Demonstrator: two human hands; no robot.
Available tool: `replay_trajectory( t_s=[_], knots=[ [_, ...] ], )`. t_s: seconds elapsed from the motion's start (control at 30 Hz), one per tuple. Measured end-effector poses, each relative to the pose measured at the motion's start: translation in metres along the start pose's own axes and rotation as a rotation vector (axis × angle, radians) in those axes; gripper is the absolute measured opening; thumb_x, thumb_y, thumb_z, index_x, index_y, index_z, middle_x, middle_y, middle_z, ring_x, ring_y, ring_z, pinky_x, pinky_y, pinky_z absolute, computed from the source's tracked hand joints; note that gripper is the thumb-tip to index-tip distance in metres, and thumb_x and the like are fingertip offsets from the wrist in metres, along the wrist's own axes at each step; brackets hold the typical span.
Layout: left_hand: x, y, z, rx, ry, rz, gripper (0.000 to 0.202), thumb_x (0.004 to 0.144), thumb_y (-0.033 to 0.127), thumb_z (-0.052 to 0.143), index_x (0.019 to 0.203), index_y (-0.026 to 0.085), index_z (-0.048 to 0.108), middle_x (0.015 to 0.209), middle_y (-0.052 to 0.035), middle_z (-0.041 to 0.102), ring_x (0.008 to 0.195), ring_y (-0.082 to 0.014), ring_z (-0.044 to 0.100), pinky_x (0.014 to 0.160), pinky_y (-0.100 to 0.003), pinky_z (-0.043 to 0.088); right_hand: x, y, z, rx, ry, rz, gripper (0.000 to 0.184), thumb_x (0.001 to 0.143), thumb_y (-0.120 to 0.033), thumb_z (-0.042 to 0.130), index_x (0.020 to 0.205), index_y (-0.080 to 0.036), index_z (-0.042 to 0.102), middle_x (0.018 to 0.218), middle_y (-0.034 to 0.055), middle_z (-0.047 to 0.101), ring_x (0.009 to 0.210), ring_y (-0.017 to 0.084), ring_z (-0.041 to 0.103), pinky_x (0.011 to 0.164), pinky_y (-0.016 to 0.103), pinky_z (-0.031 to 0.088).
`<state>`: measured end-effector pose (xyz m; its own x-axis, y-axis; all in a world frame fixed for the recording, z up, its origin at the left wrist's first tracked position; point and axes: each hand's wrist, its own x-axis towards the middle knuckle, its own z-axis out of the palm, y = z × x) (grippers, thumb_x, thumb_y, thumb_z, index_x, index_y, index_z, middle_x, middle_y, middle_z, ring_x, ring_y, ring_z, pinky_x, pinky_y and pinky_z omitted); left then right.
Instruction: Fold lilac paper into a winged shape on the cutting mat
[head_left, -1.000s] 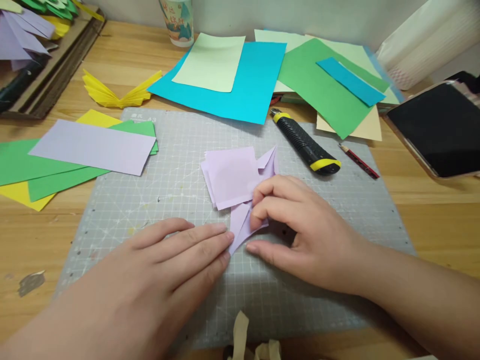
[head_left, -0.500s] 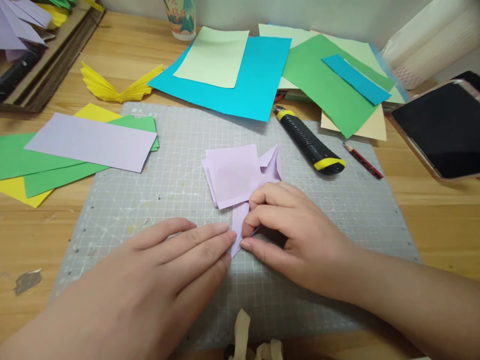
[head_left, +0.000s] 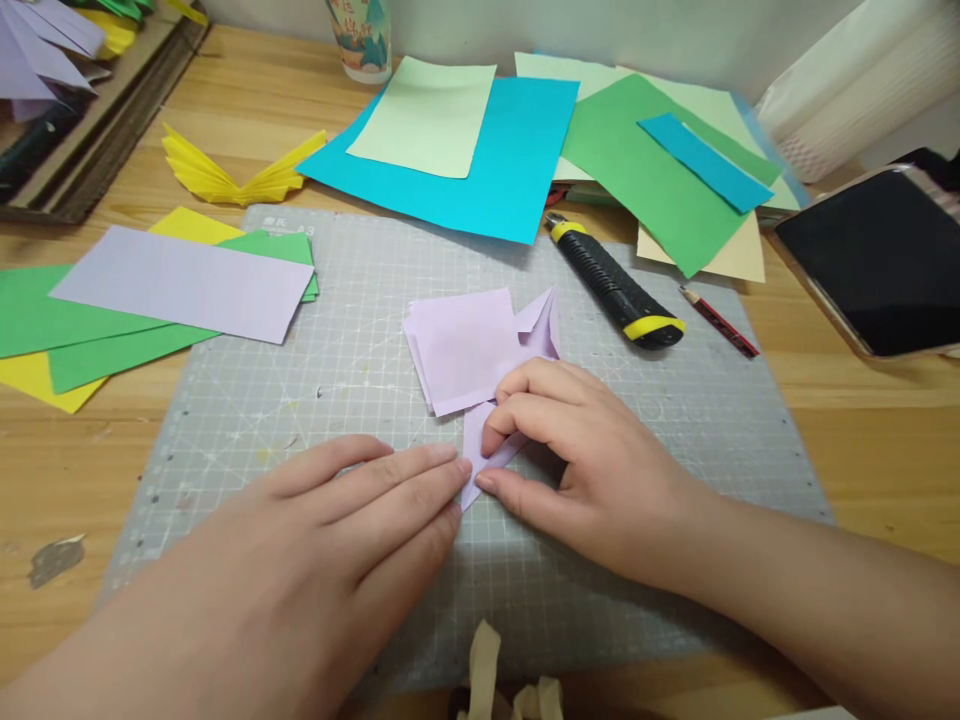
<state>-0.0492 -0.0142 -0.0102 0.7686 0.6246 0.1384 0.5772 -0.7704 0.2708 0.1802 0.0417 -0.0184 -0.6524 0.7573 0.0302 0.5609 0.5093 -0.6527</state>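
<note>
A folded piece of lilac paper [head_left: 474, 440] lies on the grey cutting mat [head_left: 225, 420], its pointed corner towards me. My left hand [head_left: 352, 530] lies flat with fingers stretched, the fingertips touching the paper's left edge. With thumb and fingers curled, my right hand [head_left: 592, 470] pinches the folded paper at its right side and covers part of it. Just beyond is a small stack of lilac paper squares [head_left: 465, 350]. To its right stands a folded lilac piece [head_left: 544, 325]; whether it joins the paper under my hand is hidden.
A utility knife [head_left: 615, 285] and a pencil [head_left: 720, 322] lie at the mat's right. Blue sheet [head_left: 517, 160] and green sheet [head_left: 645, 170] lie behind. Coloured strips [head_left: 187, 285] and yellow pleated paper [head_left: 232, 180] are left; a phone [head_left: 877, 260] is right, a paper cup [head_left: 361, 40] at the back.
My right hand has shifted very slightly left along the folded lilac paper. My left hand stays in place. The view has moved a little; the other things lie as before.
</note>
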Motion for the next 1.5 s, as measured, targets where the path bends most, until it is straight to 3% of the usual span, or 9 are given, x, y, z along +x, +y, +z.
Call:
replay_trajectory(
  t_s=[0.23, 1.03, 1.37, 1.5],
  knots=[
    [0.0028, 0.0008, 0.0015, 0.003, -0.008, -0.007, 0.047, 0.081, 0.008, 0.04, 0.123, 0.019, 0.058, 0.137, -0.0012, 0.06, 0.123, -0.0161, 0.057, 0.11, -0.035, 0.038, 0.001, 0.0006, 0.0003, 0.011, -0.009, -0.008, 0.006, 0.09, -0.02, 0.06, 0.083, -0.019, 0.06, 0.089, 0.0031, 0.056, 0.086, 0.018, 0.052, 0.078, 0.035, 0.038],
    [-0.0004, 0.001, 0.0027, -0.004, 0.023, -0.017, 0.046, 0.081, 0.008, 0.039, 0.12, 0.02, 0.059, 0.136, 0.0005, 0.061, 0.12, -0.0161, 0.058, 0.108, -0.035, 0.04, 0.0029, 0.0011, 0.001, 0.015, -0.007, -0.003, 0.01, 0.089, -0.017, 0.06, 0.079, -0.018, 0.061, 0.085, 0.002, 0.056, 0.082, 0.017, 0.051, 0.075, 0.034, 0.037],
    [0.005, 0.003, 0.0004, -0.007, -0.01, -0.005, 0.043, 0.084, 0.008, 0.04, 0.124, 0.018, 0.055, 0.133, -0.0028, 0.063, 0.114, -0.0192, 0.06, 0.102, -0.038, 0.043, 0.004, 0.0002, 0.0005, 0.005, -0.004, -0.014, 0.008, 0.089, -0.017, 0.061, 0.08, -0.018, 0.062, 0.085, 0.0017, 0.056, 0.083, 0.017, 0.052, 0.075, 0.034, 0.037],
    [0.0052, 0.0024, 0.0002, -0.019, -0.008, 0.023, 0.037, 0.085, 0.009, 0.04, 0.115, 0.021, 0.058, 0.132, -0.0031, 0.062, 0.116, -0.0191, 0.058, 0.103, -0.037, 0.041, 0.0032, -0.0004, 0.0002, 0.004, -0.004, -0.017, 0.008, 0.089, -0.018, 0.061, 0.081, -0.017, 0.063, 0.085, 0.0022, 0.056, 0.083, 0.018, 0.052, 0.076, 0.034, 0.037]
  ],
)
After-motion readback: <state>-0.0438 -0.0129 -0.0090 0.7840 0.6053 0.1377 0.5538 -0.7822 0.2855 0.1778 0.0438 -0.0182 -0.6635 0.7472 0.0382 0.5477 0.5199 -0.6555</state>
